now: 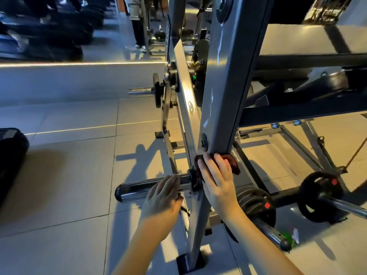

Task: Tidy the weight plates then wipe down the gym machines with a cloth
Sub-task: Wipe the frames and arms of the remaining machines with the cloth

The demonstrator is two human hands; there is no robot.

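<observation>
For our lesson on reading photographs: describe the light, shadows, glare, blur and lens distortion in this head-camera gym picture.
Head view: warm light, hard shadows falling leftward on the floor tiles; glare streaks on the chrome bar under the left hand and on the grey upright; dark machines at top left smeared; wide lens makes the upright lean.

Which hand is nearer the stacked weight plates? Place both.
Right. The right hand presses a cloth on the grey upright, just left of the weight plates; the left hand rests on the chrome peg, farther left beyond the upright.
</observation>
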